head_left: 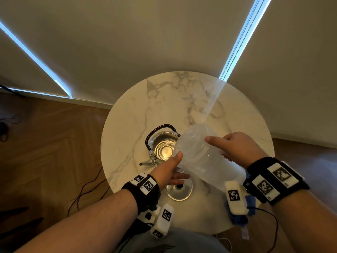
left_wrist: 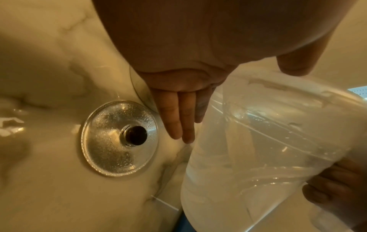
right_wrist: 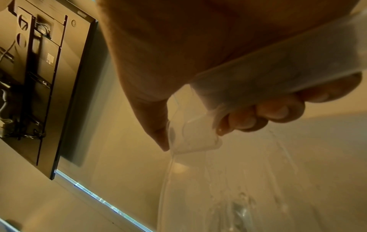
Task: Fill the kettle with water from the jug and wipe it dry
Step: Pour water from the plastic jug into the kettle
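Note:
A steel kettle [head_left: 165, 145] with a black handle stands open on the round marble table [head_left: 182, 99]. Its lid [head_left: 179, 189] lies nearer to me, and the lid [left_wrist: 119, 138] is beaded with droplets. A clear plastic jug [head_left: 198, 154] is tilted, mouth at the kettle's rim. My right hand [head_left: 235, 145] grips the jug's handle [right_wrist: 278, 75], fingers [right_wrist: 258, 113] curled round it. My left hand [head_left: 171, 170] props the jug [left_wrist: 258, 149] from below, its fingers [left_wrist: 178, 117] straight and the thumb against the side.
A blue cloth [head_left: 238, 219] lies at the table's near right edge, partly hidden by my wrist. A small puddle [left_wrist: 9, 125] glints on the marble left of the lid. Cables [head_left: 87, 189] trail over the wooden floor at the left. A wall stands behind the table.

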Demonstrator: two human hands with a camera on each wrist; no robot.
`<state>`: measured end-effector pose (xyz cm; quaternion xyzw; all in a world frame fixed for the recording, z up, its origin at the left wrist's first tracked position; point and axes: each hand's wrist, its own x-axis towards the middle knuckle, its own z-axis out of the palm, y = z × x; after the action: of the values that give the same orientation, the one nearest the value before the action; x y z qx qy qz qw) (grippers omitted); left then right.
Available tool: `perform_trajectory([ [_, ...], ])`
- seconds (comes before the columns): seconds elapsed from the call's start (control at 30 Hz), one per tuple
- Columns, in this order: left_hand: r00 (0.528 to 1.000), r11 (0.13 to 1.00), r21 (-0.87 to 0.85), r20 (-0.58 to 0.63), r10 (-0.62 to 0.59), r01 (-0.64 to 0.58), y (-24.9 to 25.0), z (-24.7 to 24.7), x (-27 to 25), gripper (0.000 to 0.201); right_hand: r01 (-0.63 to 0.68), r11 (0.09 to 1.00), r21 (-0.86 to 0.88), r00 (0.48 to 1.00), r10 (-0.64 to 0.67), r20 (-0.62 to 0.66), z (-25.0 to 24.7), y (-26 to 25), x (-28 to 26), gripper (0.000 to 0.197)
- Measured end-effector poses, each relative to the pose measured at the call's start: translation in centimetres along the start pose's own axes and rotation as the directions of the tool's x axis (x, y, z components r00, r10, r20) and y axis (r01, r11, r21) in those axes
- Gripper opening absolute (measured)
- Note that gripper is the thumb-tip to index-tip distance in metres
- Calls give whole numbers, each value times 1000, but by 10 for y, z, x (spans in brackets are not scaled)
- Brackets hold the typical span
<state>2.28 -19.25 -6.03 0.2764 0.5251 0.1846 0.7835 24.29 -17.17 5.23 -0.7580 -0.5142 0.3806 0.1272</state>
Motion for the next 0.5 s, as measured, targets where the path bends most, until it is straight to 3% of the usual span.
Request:
perform_trajectory([
  [0.27,999,987,156,-19,45,-42,-2,-11,0,82,10,1000,-25,1000,-9,24,-2,-1,4,70],
  [0.5,983,931,323,-8,185,-173,-1,-20,-18,45,25,999,-42,999,-24,31,-3,-3,7,68],
])
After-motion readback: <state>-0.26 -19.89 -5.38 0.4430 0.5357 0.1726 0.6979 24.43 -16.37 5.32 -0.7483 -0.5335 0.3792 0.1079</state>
